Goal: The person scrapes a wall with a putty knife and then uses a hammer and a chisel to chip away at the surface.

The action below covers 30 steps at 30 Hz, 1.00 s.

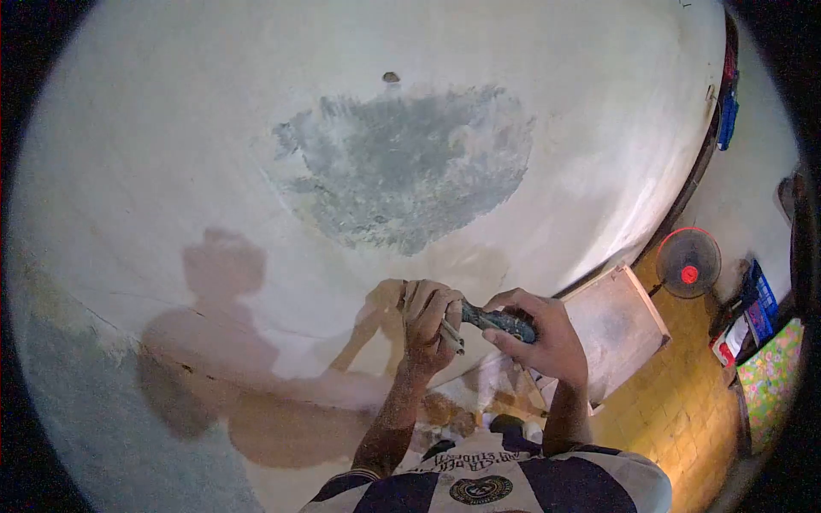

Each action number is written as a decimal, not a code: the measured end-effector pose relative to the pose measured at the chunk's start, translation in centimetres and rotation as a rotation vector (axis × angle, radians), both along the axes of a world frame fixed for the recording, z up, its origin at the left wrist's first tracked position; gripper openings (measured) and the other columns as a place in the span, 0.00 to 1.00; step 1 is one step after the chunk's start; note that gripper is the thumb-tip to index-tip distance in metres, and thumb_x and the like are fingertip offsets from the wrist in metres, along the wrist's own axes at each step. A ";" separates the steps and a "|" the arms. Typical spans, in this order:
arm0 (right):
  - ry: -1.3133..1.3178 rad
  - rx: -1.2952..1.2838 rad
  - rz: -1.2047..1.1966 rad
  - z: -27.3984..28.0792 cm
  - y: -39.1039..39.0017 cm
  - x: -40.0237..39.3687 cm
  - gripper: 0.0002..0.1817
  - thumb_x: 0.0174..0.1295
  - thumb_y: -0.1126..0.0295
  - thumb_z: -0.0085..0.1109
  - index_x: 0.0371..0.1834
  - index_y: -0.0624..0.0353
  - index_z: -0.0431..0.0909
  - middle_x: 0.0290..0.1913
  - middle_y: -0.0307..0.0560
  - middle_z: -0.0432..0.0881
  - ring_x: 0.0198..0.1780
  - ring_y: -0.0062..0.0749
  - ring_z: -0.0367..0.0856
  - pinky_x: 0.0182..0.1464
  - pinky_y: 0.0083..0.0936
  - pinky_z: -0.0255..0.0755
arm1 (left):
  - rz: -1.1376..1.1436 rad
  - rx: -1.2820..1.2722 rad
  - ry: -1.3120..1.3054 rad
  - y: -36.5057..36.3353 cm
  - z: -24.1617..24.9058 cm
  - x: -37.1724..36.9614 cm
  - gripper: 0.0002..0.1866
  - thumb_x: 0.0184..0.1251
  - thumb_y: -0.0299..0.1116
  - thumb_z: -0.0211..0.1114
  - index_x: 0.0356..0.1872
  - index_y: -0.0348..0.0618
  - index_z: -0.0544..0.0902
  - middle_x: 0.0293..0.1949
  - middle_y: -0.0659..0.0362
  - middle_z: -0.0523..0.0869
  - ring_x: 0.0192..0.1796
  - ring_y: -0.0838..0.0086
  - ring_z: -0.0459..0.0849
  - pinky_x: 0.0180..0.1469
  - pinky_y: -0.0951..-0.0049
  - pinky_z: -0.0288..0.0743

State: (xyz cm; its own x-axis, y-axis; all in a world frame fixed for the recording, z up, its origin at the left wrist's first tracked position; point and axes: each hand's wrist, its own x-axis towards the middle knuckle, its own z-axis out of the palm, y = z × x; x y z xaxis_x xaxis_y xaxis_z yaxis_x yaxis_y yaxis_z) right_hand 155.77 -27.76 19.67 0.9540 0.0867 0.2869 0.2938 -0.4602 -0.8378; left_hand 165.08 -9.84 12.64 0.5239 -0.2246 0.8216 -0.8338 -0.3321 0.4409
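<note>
Close to the white wall, below a rough grey patch, both hands meet at a dark, paint-smeared tool. My right hand is wrapped round the thick handle of this tool. My left hand is closed at the tool's other end, and a thin light-coloured piece sticks out from its fingers. The tool's head is hidden by the left fingers.
A small hole is in the wall above the patch. To the right are a framed board, a fan with a red centre, blue items and a flowered cloth. Shadows fall on the wall at left.
</note>
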 end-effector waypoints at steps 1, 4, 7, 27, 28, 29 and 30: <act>0.047 -0.028 0.019 0.4 -0.6 -0.3 0.19 0.60 0.65 0.71 0.53 0.55 0.79 0.39 0.53 0.86 0.37 0.43 0.87 0.43 0.33 0.78 | -0.028 0.029 -0.022 -0.5 0.3 0.4 0.04 0.61 0.29 0.60 0.32 0.42 0.81 0.33 0.53 0.79 0.40 0.56 0.77 0.49 0.54 0.62; 0.034 -0.061 0.031 1.1 -2.3 -0.3 0.20 0.62 0.70 0.67 0.56 0.60 0.75 0.35 0.47 0.84 0.26 0.25 0.81 0.32 0.23 0.75 | -0.051 0.139 -0.083 -1.9 3.0 1.2 0.05 0.54 0.31 0.63 0.31 0.43 0.80 0.33 0.53 0.79 0.40 0.56 0.77 0.50 0.54 0.63; -0.119 0.195 0.005 -1.5 -4.1 0.9 0.22 0.63 0.68 0.66 0.58 0.60 0.72 0.35 0.46 0.84 0.30 0.24 0.81 0.33 0.22 0.74 | -0.052 0.196 -0.193 -4.5 5.9 1.7 0.07 0.49 0.32 0.63 0.30 0.45 0.79 0.32 0.55 0.78 0.39 0.57 0.77 0.51 0.54 0.65; -0.333 0.551 -0.061 -1.4 -8.2 5.4 0.24 0.65 0.67 0.65 0.55 0.65 0.62 0.39 0.53 0.82 0.39 0.24 0.78 0.40 0.24 0.74 | -0.175 0.904 -0.501 -13.7 16.2 8.5 0.10 0.41 0.42 0.70 0.26 0.52 0.86 0.25 0.61 0.84 0.34 0.63 0.84 0.41 0.60 0.75; -0.339 0.569 -0.055 -1.6 -8.2 5.7 0.24 0.66 0.67 0.65 0.55 0.64 0.62 0.39 0.53 0.82 0.39 0.25 0.79 0.40 0.25 0.75 | -0.155 0.923 -0.491 -13.8 16.4 8.6 0.11 0.40 0.43 0.70 0.26 0.52 0.86 0.25 0.61 0.84 0.34 0.63 0.84 0.41 0.60 0.75; -0.348 0.585 -0.050 -1.6 -8.2 6.1 0.24 0.66 0.67 0.65 0.56 0.64 0.62 0.39 0.53 0.82 0.39 0.25 0.79 0.41 0.26 0.75 | -0.135 0.941 -0.485 -14.1 16.6 8.8 0.12 0.40 0.44 0.70 0.26 0.52 0.86 0.25 0.61 0.84 0.33 0.62 0.84 0.41 0.59 0.76; -0.378 0.580 -0.061 -1.2 -8.3 6.4 0.24 0.66 0.67 0.65 0.56 0.64 0.62 0.39 0.53 0.82 0.38 0.25 0.79 0.40 0.26 0.75 | -0.115 0.955 -0.473 -14.3 16.7 9.0 0.12 0.40 0.45 0.70 0.27 0.52 0.86 0.25 0.61 0.84 0.33 0.61 0.84 0.41 0.58 0.76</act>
State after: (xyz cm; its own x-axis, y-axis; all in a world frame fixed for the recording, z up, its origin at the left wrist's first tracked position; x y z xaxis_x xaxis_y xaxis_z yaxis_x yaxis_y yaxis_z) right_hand 162.20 -36.07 18.42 0.7780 -0.2319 0.5839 0.6014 0.0060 -0.7989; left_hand 174.04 -24.11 29.39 0.1327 -0.9095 0.3940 -0.9002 -0.2770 -0.3361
